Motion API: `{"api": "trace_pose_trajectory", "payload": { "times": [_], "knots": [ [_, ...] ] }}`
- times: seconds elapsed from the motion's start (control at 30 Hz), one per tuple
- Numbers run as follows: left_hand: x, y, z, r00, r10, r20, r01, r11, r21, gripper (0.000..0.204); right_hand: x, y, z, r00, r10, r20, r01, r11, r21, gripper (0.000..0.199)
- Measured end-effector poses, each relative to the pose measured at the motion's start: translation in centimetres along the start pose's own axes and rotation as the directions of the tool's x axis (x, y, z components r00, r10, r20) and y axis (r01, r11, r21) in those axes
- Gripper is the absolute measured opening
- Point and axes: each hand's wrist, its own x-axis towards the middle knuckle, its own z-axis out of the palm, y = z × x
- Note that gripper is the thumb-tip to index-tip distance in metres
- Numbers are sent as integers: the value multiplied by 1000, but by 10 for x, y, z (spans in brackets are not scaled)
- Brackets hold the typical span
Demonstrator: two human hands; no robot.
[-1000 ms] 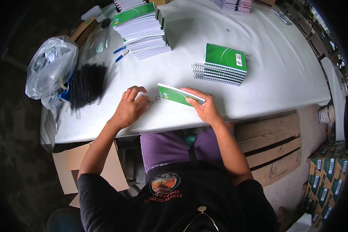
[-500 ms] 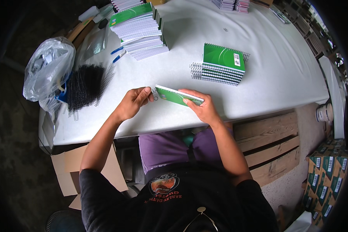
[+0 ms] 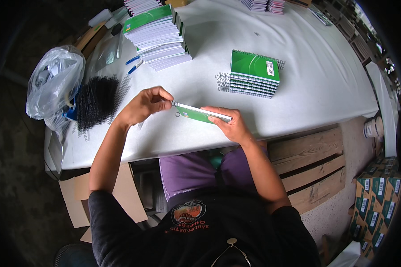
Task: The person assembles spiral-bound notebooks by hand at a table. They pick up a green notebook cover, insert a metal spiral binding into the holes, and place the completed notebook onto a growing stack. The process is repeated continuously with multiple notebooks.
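My right hand (image 3: 233, 126) grips a thin green-covered notebook (image 3: 195, 114) at its right end, thumb on the near cover and fingers behind. The notebook is tilted, its white page edge turned up. At its left end my left hand (image 3: 147, 106) pinches a spiral wire coil (image 3: 174, 103) between thumb and fingertips; most of the coil is hidden. A small wire ring shape shows just below those fingertips. Further right on the table stands a stack of spiral-bound green notebooks (image 3: 255, 73), with loose coil ends sticking out at both sides.
A tall stack of green-covered pads (image 3: 160, 44) stands at the back left, with blue pens (image 3: 134, 67) beside it. Dark wire coils (image 3: 97, 100) lie heaped next to a clear plastic bag (image 3: 53, 84). A wooden pallet (image 3: 309, 164) and an opened cardboard box (image 3: 129, 196) are below the table edge.
My left hand has turned over and its fingertips have come right up to the notebook's left corner. The notebook has tipped so more of its page edge shows.
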Motion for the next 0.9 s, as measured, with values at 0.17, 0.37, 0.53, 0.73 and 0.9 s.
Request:
{"api": "trace_pose_trajectory", "payload": {
  "times": [0.17,0.37,0.53,0.73,0.9],
  "knots": [
    [-9,16,10,951,307,41,-290,839,460,20,-2,5,0,995,98,-20,-98,995,-21,27],
    [-20,18,37,807,558,-192,-48,386,921,69,-10,-8,10,998,13,-54,-25,976,-218,28],
    [-45,-14,56,881,423,-213,11,432,902,63,-17,-9,24,994,-66,-91,48,981,-189,28],
    [-35,34,17,993,116,2,-90,763,641,21,-16,-8,21,995,-79,-57,70,985,-156,27],
    [-28,25,13,930,354,98,-316,634,706,22,-15,-11,21,998,29,-61,-34,996,-85,25]
  ]
}}
